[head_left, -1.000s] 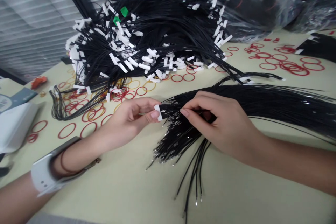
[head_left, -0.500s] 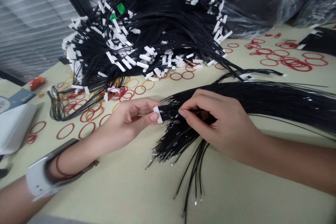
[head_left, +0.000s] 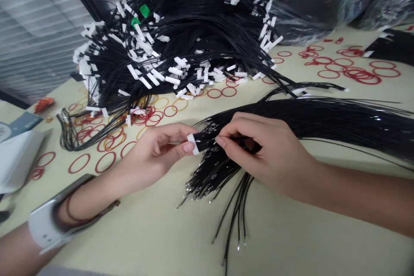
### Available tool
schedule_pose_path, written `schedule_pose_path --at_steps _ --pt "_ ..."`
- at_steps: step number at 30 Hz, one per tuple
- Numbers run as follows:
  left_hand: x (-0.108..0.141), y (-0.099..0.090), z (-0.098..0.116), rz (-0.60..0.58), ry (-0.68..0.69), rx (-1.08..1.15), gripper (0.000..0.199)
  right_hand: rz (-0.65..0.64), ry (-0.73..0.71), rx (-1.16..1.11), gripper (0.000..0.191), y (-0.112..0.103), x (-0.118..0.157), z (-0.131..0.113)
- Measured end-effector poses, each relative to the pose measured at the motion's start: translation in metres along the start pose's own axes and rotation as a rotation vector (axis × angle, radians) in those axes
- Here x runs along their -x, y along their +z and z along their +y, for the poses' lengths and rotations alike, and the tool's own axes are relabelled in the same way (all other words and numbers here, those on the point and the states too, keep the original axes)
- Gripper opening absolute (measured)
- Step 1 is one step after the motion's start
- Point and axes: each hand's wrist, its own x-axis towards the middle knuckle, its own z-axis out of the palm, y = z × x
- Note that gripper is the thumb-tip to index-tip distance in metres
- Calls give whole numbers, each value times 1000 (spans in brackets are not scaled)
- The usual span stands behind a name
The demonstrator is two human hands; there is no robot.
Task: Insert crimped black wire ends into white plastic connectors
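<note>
Between the thumb and fingers of my left hand (head_left: 161, 148) is a white connector housing (head_left: 193, 144), with black wires running from it to the right. My right hand (head_left: 268, 151) is closed in a pinch on a thin black wire (head_left: 211, 139), a short way right of the housing. Below and behind both hands lies a thick bundle of black wires (head_left: 343, 123), its metal-tipped ends (head_left: 203, 181) fanned out under my right hand. Several loose wire ends (head_left: 239, 220) hang toward the front of the table. My right fingers hide part of the wires.
A large heap of black cables (head_left: 200, 30) with white connectors fills the back. Red rubber bands (head_left: 359, 73) and yellow ones are scattered on the table (head_left: 145, 233). Clear plastic bags (head_left: 310, 4) stand at the back right, a white box (head_left: 19, 159) at the left.
My right hand has shifted slightly left toward the connector housing, its pinch still on the wire. My left hand keeps its grip. The whole view has moved a little.
</note>
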Motion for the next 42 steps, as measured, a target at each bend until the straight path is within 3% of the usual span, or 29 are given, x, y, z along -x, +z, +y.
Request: schedule_pose_path --at_steps 22,37,42 --pt "0 2 -2 -20 -11 -14 11 -56 79 -125 12 1 -2 3" --pt "4 3 -3 -41 44 -228 16 -78 21 -62 12 3 -2 3" --pt "4 7 -4 -37 45 -198 14 -83 -46 10 13 5 -2 3"
